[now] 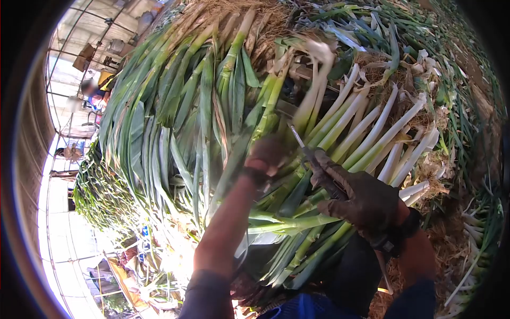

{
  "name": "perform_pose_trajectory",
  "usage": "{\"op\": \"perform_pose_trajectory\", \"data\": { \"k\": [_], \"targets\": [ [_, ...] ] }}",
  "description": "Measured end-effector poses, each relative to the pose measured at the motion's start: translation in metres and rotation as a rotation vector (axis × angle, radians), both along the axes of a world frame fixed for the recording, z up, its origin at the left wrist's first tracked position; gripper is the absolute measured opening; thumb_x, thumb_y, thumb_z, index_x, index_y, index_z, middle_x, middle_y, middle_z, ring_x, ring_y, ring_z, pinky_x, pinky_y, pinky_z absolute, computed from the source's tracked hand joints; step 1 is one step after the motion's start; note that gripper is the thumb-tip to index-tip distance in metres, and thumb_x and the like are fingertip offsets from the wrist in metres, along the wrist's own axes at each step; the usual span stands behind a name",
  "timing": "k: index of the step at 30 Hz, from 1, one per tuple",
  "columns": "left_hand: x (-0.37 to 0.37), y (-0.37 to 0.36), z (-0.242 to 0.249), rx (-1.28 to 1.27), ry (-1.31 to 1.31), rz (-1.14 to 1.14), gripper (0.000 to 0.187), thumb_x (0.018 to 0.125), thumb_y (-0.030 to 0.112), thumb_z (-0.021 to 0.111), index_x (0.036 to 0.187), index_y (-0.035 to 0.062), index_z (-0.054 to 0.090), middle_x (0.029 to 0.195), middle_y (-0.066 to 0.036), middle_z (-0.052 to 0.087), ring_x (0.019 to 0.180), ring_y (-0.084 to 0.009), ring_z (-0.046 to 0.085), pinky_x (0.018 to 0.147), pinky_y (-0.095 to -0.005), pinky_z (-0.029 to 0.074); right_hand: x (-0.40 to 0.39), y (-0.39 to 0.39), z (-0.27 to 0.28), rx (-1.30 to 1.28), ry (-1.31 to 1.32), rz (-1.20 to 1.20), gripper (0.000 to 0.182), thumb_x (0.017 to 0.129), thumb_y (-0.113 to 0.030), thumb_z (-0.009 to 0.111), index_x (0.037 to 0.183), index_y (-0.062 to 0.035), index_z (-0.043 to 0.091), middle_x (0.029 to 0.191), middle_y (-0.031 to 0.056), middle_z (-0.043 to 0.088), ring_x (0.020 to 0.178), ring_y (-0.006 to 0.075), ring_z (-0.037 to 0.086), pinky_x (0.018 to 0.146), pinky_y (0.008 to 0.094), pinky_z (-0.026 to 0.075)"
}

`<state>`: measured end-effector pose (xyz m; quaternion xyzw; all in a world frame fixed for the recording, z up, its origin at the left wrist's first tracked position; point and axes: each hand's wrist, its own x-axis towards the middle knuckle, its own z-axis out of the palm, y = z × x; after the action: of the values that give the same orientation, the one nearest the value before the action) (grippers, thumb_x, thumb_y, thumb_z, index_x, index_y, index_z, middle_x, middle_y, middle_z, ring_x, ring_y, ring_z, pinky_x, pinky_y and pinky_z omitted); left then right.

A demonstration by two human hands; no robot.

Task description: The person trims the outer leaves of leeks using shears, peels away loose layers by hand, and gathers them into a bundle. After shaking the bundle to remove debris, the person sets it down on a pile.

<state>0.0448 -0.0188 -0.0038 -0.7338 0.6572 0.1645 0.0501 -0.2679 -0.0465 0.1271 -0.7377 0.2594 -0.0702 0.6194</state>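
Note:
My left hand (pixel 268 152), smeared by motion, is closed around the lower part of a green onion (pixel 311 103) whose pale root end points up and is also blurred. My right hand (pixel 361 196), in a dark glove, grips the handle of a knife-like tool. Its narrow metal blade (pixel 297 136) points up and left, close to the green onion's stalk. Under and right of both hands lie loose green onions (pixel 366 130) with white shafts and brown roots. The fingertips of my left hand are hard to make out.
A large heap of green onions (pixel 159 106) with long leaves fills the left and back. More lie along the right edge (pixel 478 228). Wire mesh (pixel 64 122) stands at the far left. A person (pixel 101 90) is in the background.

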Motion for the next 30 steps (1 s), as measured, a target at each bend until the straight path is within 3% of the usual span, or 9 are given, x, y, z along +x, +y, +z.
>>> {"op": "perform_pose_trajectory", "data": {
  "k": [2, 6, 8, 10, 11, 14, 16, 26, 30],
  "targets": [
    [-0.03, 0.007, 0.014, -0.094, 0.111, -0.139, 0.026, 0.095, 0.027, 0.069, 0.117, 0.0131, 0.071, 0.103, -0.015, 0.077, 0.095, -0.0375, 0.075, 0.083, -0.0478, 0.059, 0.008, -0.007, 0.002, -0.09, 0.077, 0.001, 0.098, 0.092, -0.03, 0.077, 0.167, -0.0003, 0.022, 0.125, 0.0293, 0.07, 0.114, 0.0433, 0.071, 0.099, 0.0433, 0.053],
    [-0.005, -0.002, 0.04, 0.036, 0.448, 0.224, 0.022, 0.095, 0.023, 0.066, 0.113, 0.0128, 0.075, 0.104, -0.015, 0.077, 0.099, -0.0398, 0.073, 0.087, -0.0468, 0.059, 0.037, -0.038, -0.043, -0.294, 0.143, -0.138, 0.093, 0.094, -0.031, 0.071, 0.166, -0.0002, 0.022, 0.113, 0.0273, 0.074, 0.101, 0.0497, 0.071, 0.093, 0.0496, 0.055],
    [0.03, -0.007, 0.025, -0.001, 0.64, 0.439, 0.022, 0.096, 0.022, 0.064, 0.112, 0.0136, 0.078, 0.105, -0.016, 0.078, 0.103, -0.0392, 0.073, 0.09, -0.0459, 0.058, 0.058, -0.043, -0.037, -0.232, 0.204, 0.013, 0.089, 0.094, -0.034, 0.07, 0.164, -0.0003, 0.026, 0.116, 0.0303, 0.072, 0.104, 0.0494, 0.07, 0.093, 0.0513, 0.054],
    [0.054, -0.021, 0.019, -0.091, 0.387, 0.412, 0.032, 0.097, 0.026, 0.062, 0.119, 0.0092, 0.076, 0.108, -0.02, 0.077, 0.101, -0.0386, 0.074, 0.091, -0.0447, 0.058, 0.08, -0.047, -0.038, -0.207, 0.215, 0.106, 0.089, 0.094, -0.035, 0.07, 0.163, -0.0001, 0.028, 0.118, 0.0317, 0.071, 0.106, 0.0487, 0.07, 0.094, 0.0508, 0.054],
    [0.061, -0.025, 0.016, -0.134, 0.262, 0.397, 0.037, 0.097, 0.028, 0.062, 0.123, 0.007, 0.076, 0.11, -0.023, 0.077, 0.1, -0.0383, 0.075, 0.091, -0.0442, 0.058, 0.092, -0.055, -0.045, -0.191, 0.157, 0.057, 0.091, 0.095, -0.036, 0.072, 0.165, -0.0025, 0.024, 0.133, 0.0218, 0.07, 0.109, 0.043, 0.071, 0.096, 0.0462, 0.054],
    [0.073, -0.021, 0.002, -0.282, 0.14, 0.22, 0.037, 0.095, 0.028, 0.063, 0.123, 0.008, 0.076, 0.11, -0.023, 0.077, 0.103, -0.0376, 0.075, 0.093, -0.0432, 0.058, 0.124, -0.076, -0.052, -0.251, 0.374, 0.213, 0.087, 0.093, -0.036, 0.073, 0.162, -0.0023, 0.03, 0.13, 0.0222, 0.071, 0.108, 0.0429, 0.071, 0.096, 0.0464, 0.054],
    [0.08, -0.022, -0.008, -0.325, 0.066, 0.131, 0.038, 0.092, 0.028, 0.065, 0.124, 0.0081, 0.076, 0.113, -0.023, 0.076, 0.106, -0.0379, 0.074, 0.094, -0.0432, 0.058, 0.137, -0.074, -0.073, -0.27, 0.263, 0.206, 0.08, 0.092, -0.038, 0.072, 0.157, -0.0039, 0.04, 0.123, 0.0242, 0.073, 0.105, 0.0439, 0.072, 0.096, 0.0468, 0.055],
    [0.073, -0.056, -0.021, -0.028, 0.016, 0.304, 0.063, 0.097, 0.048, 0.07, 0.145, 0.0095, 0.058, 0.132, -0.022, 0.07, 0.116, -0.0391, 0.07, 0.099, -0.0451, 0.056, 0.175, -0.121, -0.087, -0.372, 0.368, 0.035, 0.088, 0.091, -0.039, 0.072, 0.162, -0.0048, 0.034, 0.117, 0.0231, 0.074, 0.107, 0.0408, 0.072, 0.093, 0.0475, 0.054],
    [0.084, -0.062, -0.02, 0.03, 0.119, 0.23, 0.061, 0.097, 0.047, 0.068, 0.144, 0.0091, 0.06, 0.129, -0.023, 0.071, 0.116, -0.04, 0.07, 0.099, -0.046, 0.055, 0.208, -0.186, -0.128, -0.475, 0.306, -0.09, 0.072, 0.091, -0.043, 0.069, 0.146, -0.0021, 0.049, 0.123, 0.0243, 0.073, 0.111, 0.0438, 0.07, 0.096, 0.0476, 0.055]
  ]
}}
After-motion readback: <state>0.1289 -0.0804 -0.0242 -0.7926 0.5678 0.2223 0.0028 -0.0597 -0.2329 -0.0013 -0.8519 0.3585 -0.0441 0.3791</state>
